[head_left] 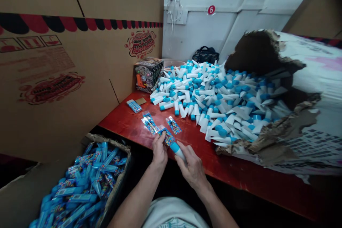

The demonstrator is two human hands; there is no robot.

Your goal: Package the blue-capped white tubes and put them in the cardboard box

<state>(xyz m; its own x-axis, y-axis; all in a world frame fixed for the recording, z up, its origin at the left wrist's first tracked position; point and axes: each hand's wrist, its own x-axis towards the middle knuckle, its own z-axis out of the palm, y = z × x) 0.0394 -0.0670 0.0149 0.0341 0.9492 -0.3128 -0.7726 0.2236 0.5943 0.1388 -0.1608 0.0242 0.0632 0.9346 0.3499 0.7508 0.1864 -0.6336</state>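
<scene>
Your left hand [159, 150] pinched a printed plastic sleeve [168, 137] at its 1 o'clock, and your right hand [192, 168] firmly gripped a blue-capped white tube [178, 150] at its 11 o'clock, the two held close together just off the red table edge [171, 162].

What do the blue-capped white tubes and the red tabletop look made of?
The tubes look like soft plastic, matte white with glossy blue caps, going by their flat crimped ends. The tabletop looks like red-varnished wood, shiny, though laminate is possible.

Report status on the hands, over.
Left hand holding printed packaging card. Right hand gripping blue-capped white tube. Loose tube heap ahead on red table.
</scene>
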